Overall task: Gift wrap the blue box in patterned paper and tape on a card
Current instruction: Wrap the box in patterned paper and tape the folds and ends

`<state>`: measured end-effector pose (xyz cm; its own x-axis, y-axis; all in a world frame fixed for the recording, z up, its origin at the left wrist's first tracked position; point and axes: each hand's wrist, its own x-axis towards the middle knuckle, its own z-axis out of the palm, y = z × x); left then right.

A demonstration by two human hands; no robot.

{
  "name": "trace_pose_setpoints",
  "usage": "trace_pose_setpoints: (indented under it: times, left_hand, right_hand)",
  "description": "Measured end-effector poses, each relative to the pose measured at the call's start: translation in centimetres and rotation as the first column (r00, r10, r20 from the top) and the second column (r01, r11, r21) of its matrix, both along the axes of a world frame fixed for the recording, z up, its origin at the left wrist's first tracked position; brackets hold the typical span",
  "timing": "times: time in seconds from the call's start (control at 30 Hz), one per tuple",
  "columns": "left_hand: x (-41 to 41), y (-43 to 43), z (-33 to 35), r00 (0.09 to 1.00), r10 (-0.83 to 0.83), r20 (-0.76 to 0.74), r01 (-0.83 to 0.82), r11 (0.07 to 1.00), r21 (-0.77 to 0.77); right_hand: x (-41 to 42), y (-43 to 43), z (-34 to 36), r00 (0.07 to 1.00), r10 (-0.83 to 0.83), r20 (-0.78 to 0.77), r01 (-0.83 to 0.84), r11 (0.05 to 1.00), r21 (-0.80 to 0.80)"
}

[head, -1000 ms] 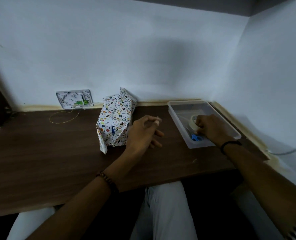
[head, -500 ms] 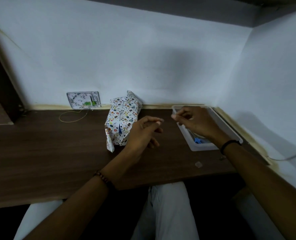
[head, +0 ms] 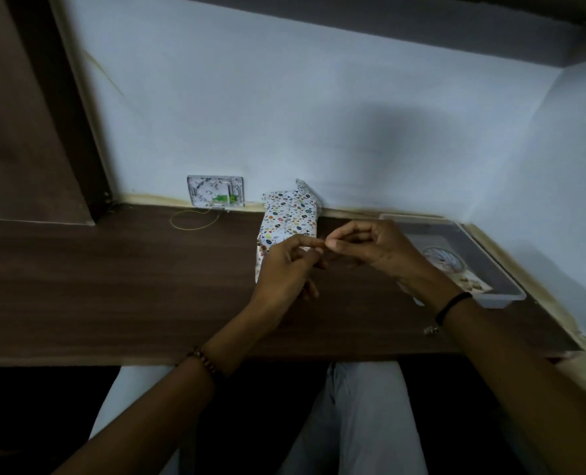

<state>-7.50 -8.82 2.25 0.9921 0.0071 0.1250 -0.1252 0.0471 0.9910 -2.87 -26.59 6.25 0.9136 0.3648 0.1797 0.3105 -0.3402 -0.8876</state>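
Both hands meet in mid-air over the desk point(head: 113, 286); left hand point(head: 284, 265) has thumb and forefinger pinched on a small pale scrap, a tape piece point(head: 306, 247) by my read; right hand point(head: 377, 248) has its fingertips point(head: 334, 242) pinched at the same spot, apparently on the other end; too small to confirm; remaining fingers loosely curled on both.

Wrapped box point(head: 289, 214) lies on the desk just beyond the left hand, near end partly hidden behind it; long axis runs away from the person toward the wall, far end leaning a little right with a paper flap sticking up; near end faces the left hand, and paper hanging there looks untaped, my judgement.

Step in hand: likely freeing the tape piece for that near flap. To do it well: hold it by the ends only; keep it taut so it doesn't fold on itself; press the flap flat first, then lay the tape across the seam and rub down.

Clear tray point(head: 504, 296) sits right of the right hand, past the wrist; tape roll point(head: 444, 260) inside it.
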Motion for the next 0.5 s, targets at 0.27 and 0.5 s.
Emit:
trace_pose_setpoints:
  times: [0.27, 0.5]
  left_hand:
    - [-0.7, 2.2, -0.2, 0.995, 0.101, -0.015, -0.098, 0.986, 0.135]
    - [-1.0, 3.7, 0.0, 0.993, 0.103, -0.060, -0.089, 0.976, 0.196]
  right_hand:
    - [-0.2, 2.6, -1.1, 0.989, 0.016, 0.149, 0.016, 0.977, -0.212]
    - [-0.6, 4.1, -1.9, 0.986, 0.074, 0.148, -0.030, 0.960, -0.278]
